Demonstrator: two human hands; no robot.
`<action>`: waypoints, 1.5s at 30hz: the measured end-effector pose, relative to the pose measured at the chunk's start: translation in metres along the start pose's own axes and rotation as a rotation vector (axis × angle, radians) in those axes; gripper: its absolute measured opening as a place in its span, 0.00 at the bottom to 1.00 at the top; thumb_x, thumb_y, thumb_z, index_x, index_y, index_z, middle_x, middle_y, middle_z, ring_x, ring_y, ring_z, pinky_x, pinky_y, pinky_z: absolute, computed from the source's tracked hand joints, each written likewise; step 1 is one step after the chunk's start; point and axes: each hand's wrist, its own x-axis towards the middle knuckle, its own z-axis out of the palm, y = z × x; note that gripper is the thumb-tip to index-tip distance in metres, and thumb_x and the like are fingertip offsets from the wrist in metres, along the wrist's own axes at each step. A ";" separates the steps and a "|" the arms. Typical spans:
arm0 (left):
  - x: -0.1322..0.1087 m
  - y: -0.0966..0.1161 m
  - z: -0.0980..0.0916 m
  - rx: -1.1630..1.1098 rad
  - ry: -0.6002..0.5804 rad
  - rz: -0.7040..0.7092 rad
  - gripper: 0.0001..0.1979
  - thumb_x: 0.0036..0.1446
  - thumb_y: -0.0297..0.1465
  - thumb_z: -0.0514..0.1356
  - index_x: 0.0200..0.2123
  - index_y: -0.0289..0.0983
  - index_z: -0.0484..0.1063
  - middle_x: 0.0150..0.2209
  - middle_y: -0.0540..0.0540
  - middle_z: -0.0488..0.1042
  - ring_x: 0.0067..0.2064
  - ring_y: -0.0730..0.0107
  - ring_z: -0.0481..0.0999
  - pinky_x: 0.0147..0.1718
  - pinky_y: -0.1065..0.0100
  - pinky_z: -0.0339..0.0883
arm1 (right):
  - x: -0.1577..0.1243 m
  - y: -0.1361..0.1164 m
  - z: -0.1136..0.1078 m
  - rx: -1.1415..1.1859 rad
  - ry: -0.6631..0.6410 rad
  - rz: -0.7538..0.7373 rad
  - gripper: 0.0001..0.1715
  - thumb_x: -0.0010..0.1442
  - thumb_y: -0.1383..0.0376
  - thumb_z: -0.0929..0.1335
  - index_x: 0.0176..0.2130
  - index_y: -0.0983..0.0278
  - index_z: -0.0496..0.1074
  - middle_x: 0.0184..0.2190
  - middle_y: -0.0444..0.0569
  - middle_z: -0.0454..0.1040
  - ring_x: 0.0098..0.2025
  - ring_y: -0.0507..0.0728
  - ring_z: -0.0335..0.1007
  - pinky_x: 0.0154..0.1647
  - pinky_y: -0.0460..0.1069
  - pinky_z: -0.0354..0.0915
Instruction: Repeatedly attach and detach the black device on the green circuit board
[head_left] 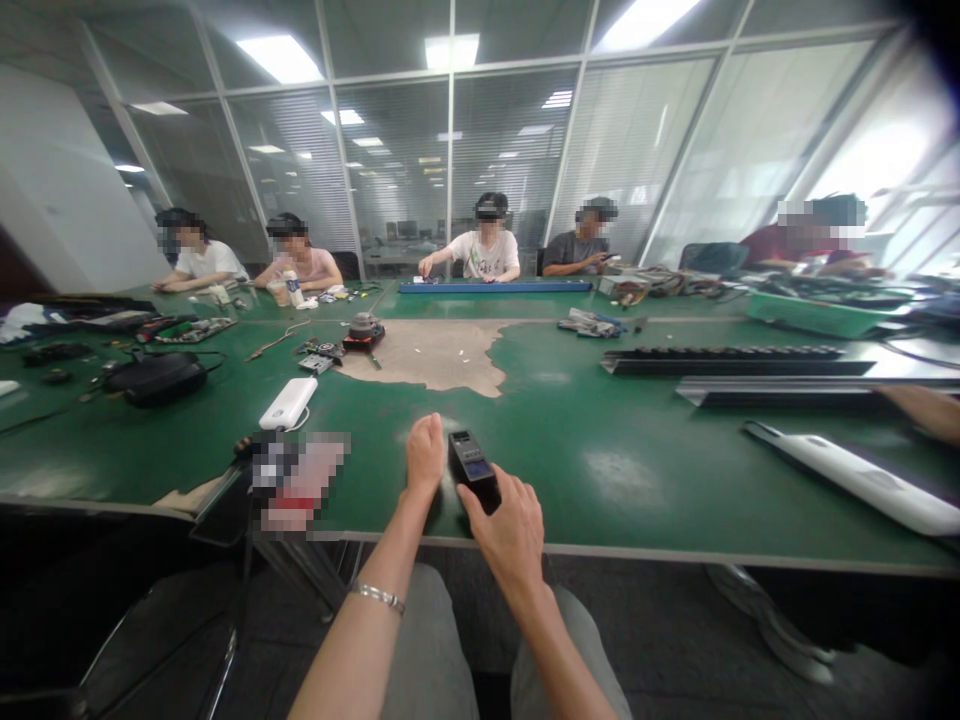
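A small black handheld device (474, 468) with a little screen and buttons on its upper face is in my right hand (511, 520). The thumb lies on its near left side, and the fingers wrap round its right side. Just left of the device, my left hand (425, 455) rests on the table edge-down, thumb side up, its fingers curled in. Nothing shows in that hand, and it looks apart from the device. Both wrists are near the front edge of the green table (555, 440).
Left of my hands lie a white power bank (289, 403) and a black pouch (156, 376). Black metal rails (739, 362) and a long white device (862, 482) lie to the right. Several people sit across the table; another person's hand (926, 412) reaches in at right.
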 end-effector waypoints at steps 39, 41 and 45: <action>0.000 -0.007 -0.003 0.000 -0.025 0.024 0.18 0.63 0.37 0.48 0.39 0.35 0.75 0.45 0.40 0.76 0.50 0.62 0.73 0.55 0.60 0.62 | 0.049 0.049 -0.019 0.131 0.100 0.096 0.27 0.54 0.48 0.65 0.45 0.64 0.72 0.38 0.52 0.76 0.38 0.59 0.68 0.40 0.51 0.59; 0.000 -0.007 -0.003 0.005 -0.028 0.021 0.18 0.63 0.36 0.48 0.39 0.35 0.76 0.46 0.40 0.76 0.51 0.62 0.73 0.55 0.60 0.62 | 0.047 0.060 -0.016 0.102 0.084 0.118 0.28 0.54 0.47 0.65 0.45 0.64 0.72 0.38 0.53 0.76 0.37 0.59 0.67 0.39 0.51 0.59; 0.000 -0.005 -0.004 0.012 -0.038 0.009 0.19 0.63 0.36 0.47 0.39 0.35 0.76 0.47 0.40 0.76 0.52 0.62 0.72 0.56 0.60 0.61 | 0.044 0.068 -0.012 0.043 0.060 0.121 0.27 0.54 0.47 0.65 0.45 0.63 0.72 0.39 0.52 0.75 0.37 0.59 0.67 0.39 0.51 0.58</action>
